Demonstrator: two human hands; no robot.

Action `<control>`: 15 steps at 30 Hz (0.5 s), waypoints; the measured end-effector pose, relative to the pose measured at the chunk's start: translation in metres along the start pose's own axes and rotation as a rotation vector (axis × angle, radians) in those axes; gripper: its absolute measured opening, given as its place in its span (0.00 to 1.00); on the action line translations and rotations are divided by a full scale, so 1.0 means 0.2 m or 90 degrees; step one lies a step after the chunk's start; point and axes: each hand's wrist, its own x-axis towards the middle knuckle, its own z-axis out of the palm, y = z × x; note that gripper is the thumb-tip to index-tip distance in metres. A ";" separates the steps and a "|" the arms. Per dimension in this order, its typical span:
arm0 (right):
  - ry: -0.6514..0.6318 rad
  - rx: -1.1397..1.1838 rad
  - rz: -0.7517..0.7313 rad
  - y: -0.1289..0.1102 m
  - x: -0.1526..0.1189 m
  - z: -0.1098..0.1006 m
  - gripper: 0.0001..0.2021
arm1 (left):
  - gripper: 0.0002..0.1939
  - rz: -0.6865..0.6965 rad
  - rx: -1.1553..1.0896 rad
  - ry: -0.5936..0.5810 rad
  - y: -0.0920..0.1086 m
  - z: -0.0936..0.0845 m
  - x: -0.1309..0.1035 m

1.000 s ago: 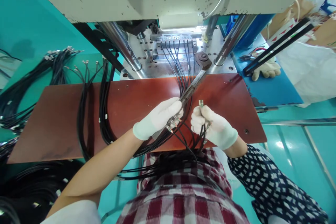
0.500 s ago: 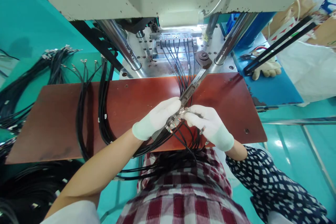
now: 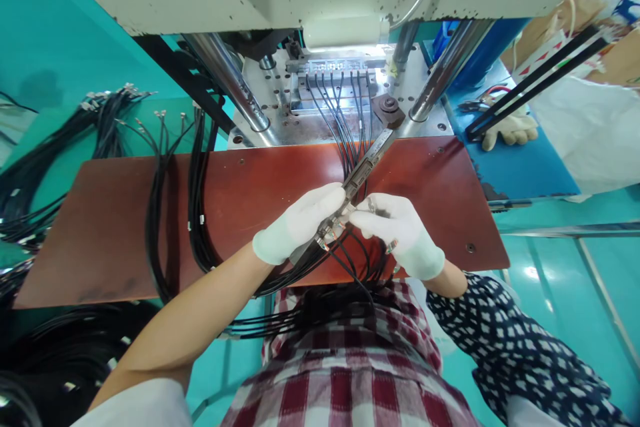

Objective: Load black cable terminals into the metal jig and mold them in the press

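Observation:
White gloves cover both hands. My left hand [image 3: 316,213] is closed around a long metal mold bar [image 3: 364,170], which slants up to the right over the brown board. Several cable connectors [image 3: 327,233] sit along the bar's lower part, beside my left fingers. My right hand [image 3: 395,230] is closed in a pinch at the bar's right side, on a cable end with a metal connector; other connector tips show between and below its fingers. Black cables [image 3: 350,263] run from the connectors down over my lap. The exact grip of the right fingertips is partly hidden.
A press with steel columns [image 3: 440,73] stands ahead, its lower mold [image 3: 325,97] holding several black cables. The brown board [image 3: 280,180] carries cable bundles [image 3: 159,227] at left. More cables hang further left. A work glove [image 3: 513,128] lies on the blue table at right.
My right hand has shifted slightly up, its fingers still at the bar. The left hand and the metal bar stay almost where they were.

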 end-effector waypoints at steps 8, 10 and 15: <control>0.012 -0.082 -0.008 -0.02 0.00 0.04 0.12 | 0.20 0.054 0.130 -0.014 0.03 0.01 0.00; 0.028 -0.123 -0.026 0.00 0.00 0.04 0.12 | 0.17 0.064 0.263 0.037 0.03 0.02 -0.01; 0.042 -0.163 -0.046 0.03 0.00 0.03 0.12 | 0.16 0.056 0.384 0.088 0.01 0.03 -0.01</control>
